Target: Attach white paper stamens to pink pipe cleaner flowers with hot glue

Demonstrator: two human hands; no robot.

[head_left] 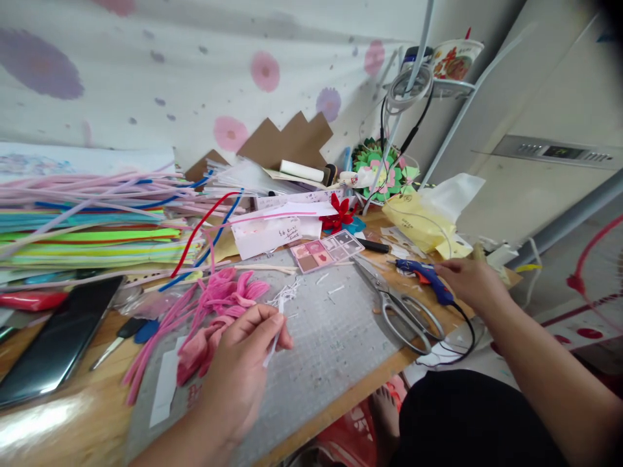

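My left hand [257, 344] is closed in a pinch on a thin white strip [271, 350]. A tuft of fine white threads [288, 292] shows just beyond the fingertips; whether it joins the strip I cannot tell. At the right, my right hand [470, 282] has its fingers closed at the rear of a blue hot glue gun [421, 271], which lies near the table's edge with its cord trailing down. Large scissors [396, 311] lie partly open on the grey cutting mat [335, 350] between my hands. Pink pipe cleaner shapes [226, 292] lie beside my left hand.
Bundles of coloured pipe cleaners [87, 240] fill the left, behind a black phone [58, 344] and a key [114, 340]. A pink-and-grey card [316, 255], a red flower [339, 211] and a yellow bag [418, 220] lie at the back. A metal stand [396, 123] rises behind.
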